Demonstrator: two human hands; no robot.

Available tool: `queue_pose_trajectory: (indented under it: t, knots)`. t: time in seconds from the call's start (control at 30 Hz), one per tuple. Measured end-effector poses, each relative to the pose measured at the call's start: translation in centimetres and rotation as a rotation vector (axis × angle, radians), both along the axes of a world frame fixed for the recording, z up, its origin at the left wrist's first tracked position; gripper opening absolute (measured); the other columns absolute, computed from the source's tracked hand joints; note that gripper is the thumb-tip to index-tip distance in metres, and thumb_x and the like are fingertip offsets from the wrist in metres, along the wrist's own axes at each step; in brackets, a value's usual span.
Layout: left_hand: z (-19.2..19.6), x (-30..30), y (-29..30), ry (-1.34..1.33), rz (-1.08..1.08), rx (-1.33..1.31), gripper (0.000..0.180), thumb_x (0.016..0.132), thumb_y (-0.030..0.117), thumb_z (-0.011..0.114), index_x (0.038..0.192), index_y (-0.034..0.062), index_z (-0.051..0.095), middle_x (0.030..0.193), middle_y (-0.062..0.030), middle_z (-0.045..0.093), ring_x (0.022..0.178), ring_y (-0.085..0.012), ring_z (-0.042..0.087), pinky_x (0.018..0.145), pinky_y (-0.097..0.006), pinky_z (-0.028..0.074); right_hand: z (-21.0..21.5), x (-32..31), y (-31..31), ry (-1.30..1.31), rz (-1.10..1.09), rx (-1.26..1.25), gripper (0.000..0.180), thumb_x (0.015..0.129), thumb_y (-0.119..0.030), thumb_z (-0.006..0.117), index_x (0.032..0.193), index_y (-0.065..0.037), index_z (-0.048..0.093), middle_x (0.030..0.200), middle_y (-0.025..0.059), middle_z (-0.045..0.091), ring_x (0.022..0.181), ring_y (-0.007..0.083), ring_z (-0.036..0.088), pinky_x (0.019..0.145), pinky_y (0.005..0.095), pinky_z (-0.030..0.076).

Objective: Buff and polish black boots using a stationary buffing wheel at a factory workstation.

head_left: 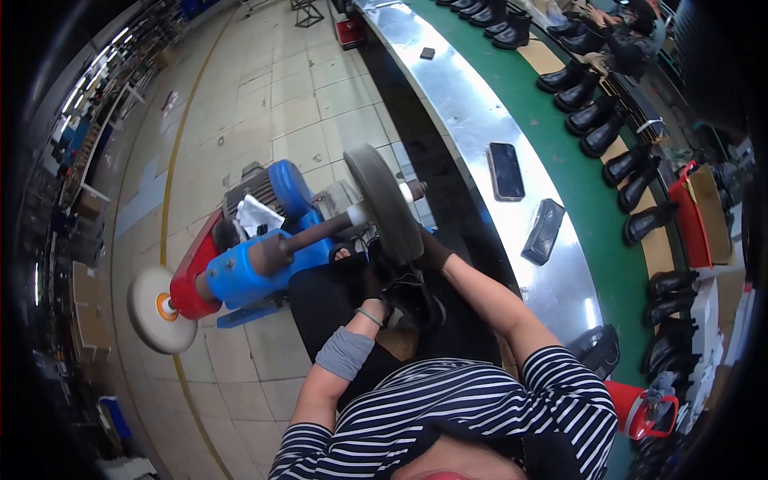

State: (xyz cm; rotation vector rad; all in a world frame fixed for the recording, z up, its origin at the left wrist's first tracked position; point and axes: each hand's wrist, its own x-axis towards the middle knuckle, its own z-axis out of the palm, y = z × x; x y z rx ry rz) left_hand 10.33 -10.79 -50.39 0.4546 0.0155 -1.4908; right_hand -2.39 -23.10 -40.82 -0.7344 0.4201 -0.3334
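A black boot (pixel 414 302) is held up against the lower edge of a large grey-brown buffing wheel (pixel 380 196), above my lap. My left hand (pixel 373 285), in a dark glove, grips the boot from the left side. On the other side my right hand (pixel 434 251), also dark-gloved, closes on the boot close to the wheel, which hides part of its fingers. The wheel sits on a steel shaft (pixel 320 234) that runs out of a blue and red machine (pixel 240 270). A second, pale wheel (pixel 152 308) is at the machine's left end.
To my right runs a metal bench (pixel 472 112) with a phone (pixel 506 171) and a black box-shaped item (pixel 544 232). Beyond it, pairs of black boots (pixel 592 120) line a green conveyor belt (pixel 528 112). A red tumbler (pixel 632 408) stands near my right elbow. Someone's hand (pixel 600 18) shows far right.
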Motion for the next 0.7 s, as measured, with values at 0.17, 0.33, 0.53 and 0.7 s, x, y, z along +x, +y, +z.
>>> queue_pose_trajectory:
  t: [0.17,0.33,0.53,0.7]
  knots:
    - [7.9,-5.9,-1.1,-0.044,-0.187,0.194,0.042,0.096,0.038,0.045,0.117,0.0037,0.058,0.105,-0.0096,0.064,0.100,-0.0238,0.060,0.092,-0.033,0.047,2.5,-9.7,1.4,-0.009,0.148,0.162,0.087,0.085,-0.068,0.042,0.144,-0.005,0.030,0.137,0.0132,0.048,0.127,0.0241,0.043,0.108,0.0383,0.030]
    - [-8.4,-2.7,0.6,-0.615,-0.170,0.266,0.037,0.099,0.031,0.038,0.121,0.0051,0.054,0.114,-0.0100,0.059,0.106,-0.0238,0.056,0.095,-0.034,0.045,7.2,-13.5,6.2,0.171,0.248,-0.043,0.073,0.088,-0.048,0.056,0.143,-0.005,0.032,0.134,0.0141,0.049,0.122,0.0203,0.048,0.106,0.0352,0.034]
    - [4.3,-5.9,-5.3,0.039,-0.183,-0.011,0.047,0.094,0.040,0.039,0.125,0.0070,0.050,0.125,-0.0127,0.054,0.114,-0.0282,0.052,0.100,-0.039,0.040,9.2,-13.2,9.8,0.480,-0.525,-0.529,0.047,0.080,-0.020,0.066,0.122,-0.003,0.054,0.112,0.0101,0.061,0.106,0.0196,0.057,0.095,0.0344,0.044]
    - [0.0,-1.2,-6.0,1.198,-0.193,-0.167,0.056,0.091,0.051,0.042,0.128,0.0098,0.051,0.127,-0.0127,0.055,0.117,-0.0347,0.051,0.103,-0.047,0.036,8.3,-10.3,7.8,0.151,-0.404,0.513,0.027,0.076,-0.015,0.069,0.099,-0.003,0.063,0.093,0.0069,0.064,0.086,0.0164,0.061,0.082,0.0310,0.049]
